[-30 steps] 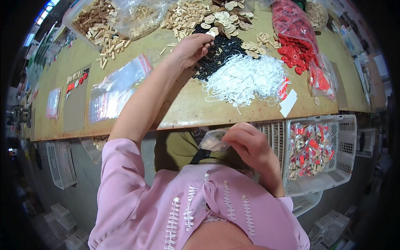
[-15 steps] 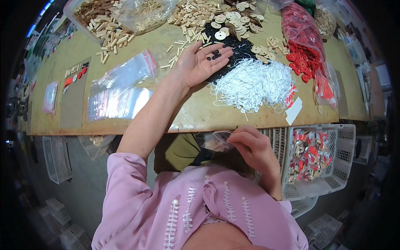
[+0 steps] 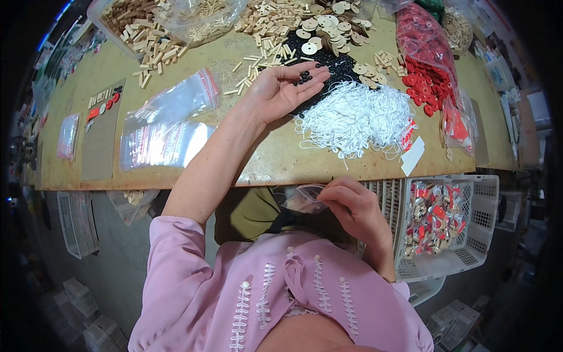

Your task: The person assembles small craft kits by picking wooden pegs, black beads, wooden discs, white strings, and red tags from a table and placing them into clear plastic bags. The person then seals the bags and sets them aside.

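Palm up over the table, my left hand (image 3: 275,91) has its fingers slightly curled, with several small black beads (image 3: 304,77) resting on them. Beneath and beyond its fingers spreads a pile of black beads (image 3: 337,61). A heap of white looped strings (image 3: 355,120) lies just right of that hand. Below the table's front edge, my right hand (image 3: 352,202) is closed, pinching a clear zip bag (image 3: 306,199) by its rim. What the bag contains is hard to make out.
Wooden sticks (image 3: 158,50), wooden discs (image 3: 337,26) and a bag of red discs (image 3: 425,56) line the back. Clear zip bags (image 3: 164,144) lie left, beside a board with sample parts (image 3: 99,141). A white crate (image 3: 478,229) of filled bags stands right, below table height.
Little differs. My left hand has stayed over the black beads, its fingers very slightly shifted, and my right hand still pinches the clear zip bag.
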Motion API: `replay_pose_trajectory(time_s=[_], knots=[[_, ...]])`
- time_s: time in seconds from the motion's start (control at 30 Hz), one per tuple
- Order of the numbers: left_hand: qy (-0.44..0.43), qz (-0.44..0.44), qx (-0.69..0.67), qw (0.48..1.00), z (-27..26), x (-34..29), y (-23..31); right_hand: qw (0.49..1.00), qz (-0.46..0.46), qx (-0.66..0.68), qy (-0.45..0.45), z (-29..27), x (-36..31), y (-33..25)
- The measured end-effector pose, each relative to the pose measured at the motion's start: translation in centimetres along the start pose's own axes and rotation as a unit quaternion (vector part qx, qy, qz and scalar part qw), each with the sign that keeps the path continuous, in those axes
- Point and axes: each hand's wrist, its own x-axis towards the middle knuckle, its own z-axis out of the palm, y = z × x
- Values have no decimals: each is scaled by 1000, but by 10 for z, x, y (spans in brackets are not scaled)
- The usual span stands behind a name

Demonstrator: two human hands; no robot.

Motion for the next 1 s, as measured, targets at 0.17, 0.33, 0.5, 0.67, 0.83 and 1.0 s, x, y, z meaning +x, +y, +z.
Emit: replay_pose_trajectory(time_s=[0.17, 0.33, 0.5, 0.67, 0.83, 1.0], knots=[[-2, 4, 1, 1000, -6, 1, 0, 1000, 1, -3, -4, 1, -2, -1], [10, -2, -19, 1000, -8, 4, 0, 997, -4, -21, 68, -7, -3, -21], [109, 55, -58, 991, -6, 3, 1, 987, -71, -48, 139, -20, 23, -35], [-23, 42, -110, 993, 7, -25, 16, 977, -99, -116, 150, -21, 49, -29], [-78, 72, 30, 994, 69, -64, -3, 986, -60, -93, 121, -22, 69, -36], [1, 171, 175, 970, 85, -74, -32, 986, -62, -83, 128, -12, 81, -36]])
